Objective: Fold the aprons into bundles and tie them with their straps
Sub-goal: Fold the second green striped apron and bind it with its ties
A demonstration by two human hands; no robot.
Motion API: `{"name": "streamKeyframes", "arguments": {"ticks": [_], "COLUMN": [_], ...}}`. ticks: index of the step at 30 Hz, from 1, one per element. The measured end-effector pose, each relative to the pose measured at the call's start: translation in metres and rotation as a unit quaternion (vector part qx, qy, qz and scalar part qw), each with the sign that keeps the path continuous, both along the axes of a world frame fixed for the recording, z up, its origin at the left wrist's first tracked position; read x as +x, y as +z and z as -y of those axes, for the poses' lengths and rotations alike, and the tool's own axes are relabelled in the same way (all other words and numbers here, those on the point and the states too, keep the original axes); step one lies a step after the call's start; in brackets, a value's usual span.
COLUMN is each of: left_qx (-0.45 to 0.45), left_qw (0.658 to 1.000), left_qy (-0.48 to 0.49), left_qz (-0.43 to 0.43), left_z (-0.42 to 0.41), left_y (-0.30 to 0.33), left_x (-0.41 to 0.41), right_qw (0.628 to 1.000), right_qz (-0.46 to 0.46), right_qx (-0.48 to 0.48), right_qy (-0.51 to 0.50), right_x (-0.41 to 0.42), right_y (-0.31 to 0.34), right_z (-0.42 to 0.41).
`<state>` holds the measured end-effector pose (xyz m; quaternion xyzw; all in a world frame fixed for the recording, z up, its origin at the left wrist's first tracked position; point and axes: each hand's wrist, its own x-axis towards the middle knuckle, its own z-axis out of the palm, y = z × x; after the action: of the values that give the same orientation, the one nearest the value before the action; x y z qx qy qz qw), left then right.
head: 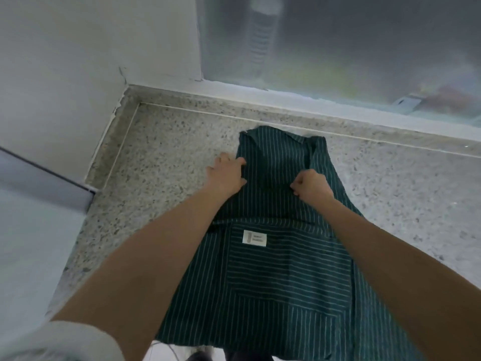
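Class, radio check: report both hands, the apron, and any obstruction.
Left hand flat on apron. Right hand pinching apron fabric. Apron spread on speckled counter, unfolded. Nothing in the way.

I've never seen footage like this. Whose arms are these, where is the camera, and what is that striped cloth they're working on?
There is no machine here: these are a person's two bare arms, filmed by one wide-angle camera worn on the head, looking forward and down. That is why the arms seem to stretch out from the bottom of the picture.

The dark green striped apron lies spread on a speckled stone counter, set in a corner below a frosted window. A white label sits on its front pocket.

The left hand rests on the apron's left edge, fingers fairly relaxed. The right hand has a closed grip, pinching the cloth near the top. The apron is not yet folded into a bundle.
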<state>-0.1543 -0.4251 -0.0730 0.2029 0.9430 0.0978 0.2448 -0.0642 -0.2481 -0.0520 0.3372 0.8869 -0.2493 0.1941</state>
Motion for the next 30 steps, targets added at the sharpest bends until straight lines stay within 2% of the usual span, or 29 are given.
{"name": "streamKeyframes", "arguments": {"ticks": [2,5,6,8,10,12,14,17,20,24,27,30], "left_qx": [0.046,0.162,0.162,0.091,0.017,-0.014,-0.023,-0.001,0.083,0.218,0.342,0.433], "left_qw": [0.998,0.984,0.981,0.99,0.994,0.992,0.993,0.996,0.993,0.972,0.921,0.867], "left_qy": [0.019,0.052,0.07,0.086,0.099,0.117,0.115,0.029,-0.025,0.033,0.178,0.248], "left_qz": [-0.028,0.058,0.081,0.066,0.046,0.05,0.012,-0.084,-0.078,-0.077,-0.06,0.007], "left_z": [-0.011,-0.034,-0.044,-0.058,-0.067,-0.073,-0.078,-0.086,-0.095,-0.105,-0.109,-0.109], "left_y": [0.005,0.015,0.016,0.012,0.006,0.003,0.0,-0.004,-0.006,-0.008,0.004,0.011], "left_x": [-0.011,-0.024,-0.03,-0.042,-0.051,-0.054,-0.057,-0.064,-0.075,-0.089,-0.093,-0.097], "right_qw": [0.992,0.942,0.918,0.882,0.886,0.925,0.948,0.935,0.912,0.886,0.895,0.91], "right_qz": [-0.122,-0.336,-0.395,-0.468,-0.453,-0.348,-0.244,-0.219,-0.269,-0.337,-0.368,-0.376], "right_qx": [0.031,0.01,0.003,0.024,0.063,0.094,0.124,0.167,0.198,0.249,0.191,0.103], "right_qy": [0.005,0.027,0.036,0.058,0.079,0.117,0.165,0.224,0.238,0.2,0.163,0.145], "right_x": [-0.021,-0.052,-0.061,-0.073,-0.083,-0.087,-0.09,-0.094,-0.101,-0.104,-0.101,-0.096], "right_y": [0.015,0.047,0.057,0.066,0.066,0.057,0.045,0.038,0.039,0.038,0.032,0.026], "right_z": [-0.01,-0.016,-0.018,-0.025,-0.037,-0.052,-0.067,-0.08,-0.085,-0.095,-0.102,-0.1]}}
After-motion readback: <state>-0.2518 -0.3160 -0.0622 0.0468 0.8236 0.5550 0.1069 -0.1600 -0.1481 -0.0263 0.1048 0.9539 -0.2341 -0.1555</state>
